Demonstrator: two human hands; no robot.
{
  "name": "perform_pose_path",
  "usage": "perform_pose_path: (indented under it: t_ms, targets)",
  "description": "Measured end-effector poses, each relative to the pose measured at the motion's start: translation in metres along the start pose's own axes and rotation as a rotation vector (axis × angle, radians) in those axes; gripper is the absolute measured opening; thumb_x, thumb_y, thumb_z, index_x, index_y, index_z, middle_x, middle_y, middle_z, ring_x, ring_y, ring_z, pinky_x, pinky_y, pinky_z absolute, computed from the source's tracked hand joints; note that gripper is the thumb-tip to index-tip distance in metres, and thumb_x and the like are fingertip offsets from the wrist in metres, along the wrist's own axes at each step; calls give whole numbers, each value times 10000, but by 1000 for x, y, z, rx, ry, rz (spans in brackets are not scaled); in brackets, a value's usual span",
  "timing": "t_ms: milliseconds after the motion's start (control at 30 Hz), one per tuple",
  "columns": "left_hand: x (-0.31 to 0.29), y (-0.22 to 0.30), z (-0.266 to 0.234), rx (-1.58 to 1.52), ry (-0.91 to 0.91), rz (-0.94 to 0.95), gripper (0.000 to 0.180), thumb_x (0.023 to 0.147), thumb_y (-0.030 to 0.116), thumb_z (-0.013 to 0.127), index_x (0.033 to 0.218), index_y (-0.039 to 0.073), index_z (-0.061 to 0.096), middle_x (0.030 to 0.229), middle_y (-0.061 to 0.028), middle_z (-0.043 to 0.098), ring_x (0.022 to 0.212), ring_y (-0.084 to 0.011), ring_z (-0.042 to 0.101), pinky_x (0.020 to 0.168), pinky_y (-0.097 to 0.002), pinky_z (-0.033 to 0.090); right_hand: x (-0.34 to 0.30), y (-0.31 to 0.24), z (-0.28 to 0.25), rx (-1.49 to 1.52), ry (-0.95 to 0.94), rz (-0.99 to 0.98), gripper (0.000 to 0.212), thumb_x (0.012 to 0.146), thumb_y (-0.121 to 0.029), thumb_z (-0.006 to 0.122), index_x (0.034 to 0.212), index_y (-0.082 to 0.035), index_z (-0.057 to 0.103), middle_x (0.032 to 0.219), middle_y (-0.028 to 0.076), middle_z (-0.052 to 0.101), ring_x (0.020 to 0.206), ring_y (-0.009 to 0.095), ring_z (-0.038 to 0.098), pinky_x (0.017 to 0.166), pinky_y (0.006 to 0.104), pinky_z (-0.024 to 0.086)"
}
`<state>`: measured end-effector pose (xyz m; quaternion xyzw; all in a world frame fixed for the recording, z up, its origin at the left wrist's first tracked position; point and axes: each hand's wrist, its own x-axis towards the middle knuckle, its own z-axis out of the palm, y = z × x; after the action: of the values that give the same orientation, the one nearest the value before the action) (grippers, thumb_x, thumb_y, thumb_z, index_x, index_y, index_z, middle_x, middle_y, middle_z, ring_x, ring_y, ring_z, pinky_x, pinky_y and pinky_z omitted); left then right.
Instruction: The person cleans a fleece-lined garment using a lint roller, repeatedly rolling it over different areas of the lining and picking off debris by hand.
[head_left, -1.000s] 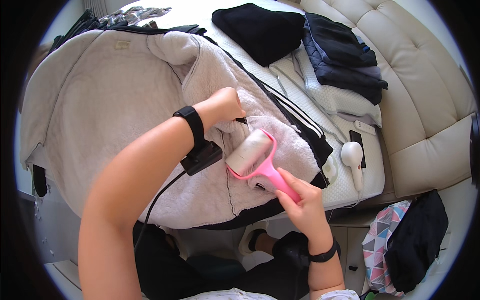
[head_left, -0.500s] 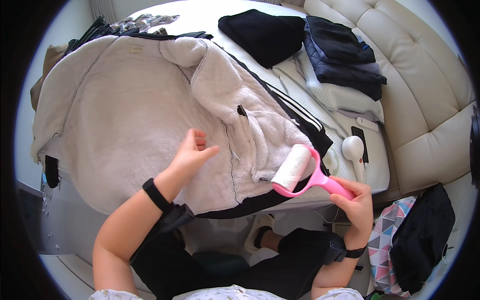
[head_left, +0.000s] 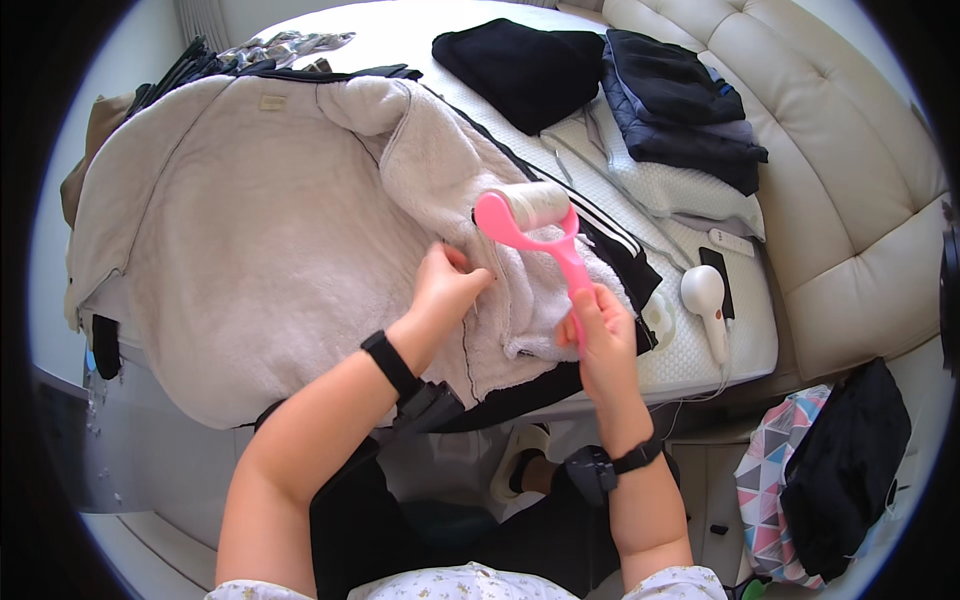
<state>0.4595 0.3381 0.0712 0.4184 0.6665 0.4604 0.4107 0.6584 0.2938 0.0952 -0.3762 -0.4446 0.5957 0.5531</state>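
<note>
A jacket (head_left: 250,230) lies spread with its pale fleece lining facing up and a black outer side showing at its edges. My right hand (head_left: 607,345) grips the pink handle of a lint roller (head_left: 540,207), whose white roll is held up over the jacket's right side. Near the lining's seam, left of the roller, my left hand (head_left: 450,285) has its fingers curled in toward the thumb. Whatever lies between those fingertips is too small or hidden to make out.
The jacket rests on a bed with a white mattress (head_left: 745,350) and a padded beige headboard (head_left: 820,170). Folded dark clothes (head_left: 680,110) and a black garment (head_left: 520,70) lie at the back. A white handheld device (head_left: 703,292) sits at right. Below it stands a triangle-patterned bag (head_left: 765,480).
My right hand has moved left and farther away, turning the lint roller upright and lifting it over the jacket. My left hand has shifted right, its fingers drawing together.
</note>
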Motion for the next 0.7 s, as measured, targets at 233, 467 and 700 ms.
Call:
perform_pose_path:
  t_ms: [233, 467, 700]
  targets:
    - [-14, -4, 7, 262, 24, 516, 182, 702, 59, 719, 866, 49, 641, 789, -42, 532, 594, -127, 521, 554, -266, 449, 29, 45, 20, -291, 171, -64, 285, 735, -105, 747, 916, 4, 555, 728, 40, 589, 604, 125, 547, 568, 271, 456]
    - [-11, -10, 7, 240, -7, 497, 154, 706, 7, 703, 849, 35, 653, 805, -65, 554, 651, -142, 588, 628, -265, 503, 43, 48, 34, -696, 272, -107, 314, 649, -116, 778, 841, 19, 570, 754, 121, 645, 689, 210, 633, 646, 341, 501]
    - [-12, -9, 9, 150, -56, 432, 105, 744, 13, 695, 842, -14, 669, 837, -78, 635, 733, -137, 659, 665, -259, 543, 56, 64, 23, -378, 194, -53, 320, 655, -85, 786, 873, 2, 568, 793, 74, 647, 706, 145, 607, 645, 306, 497]
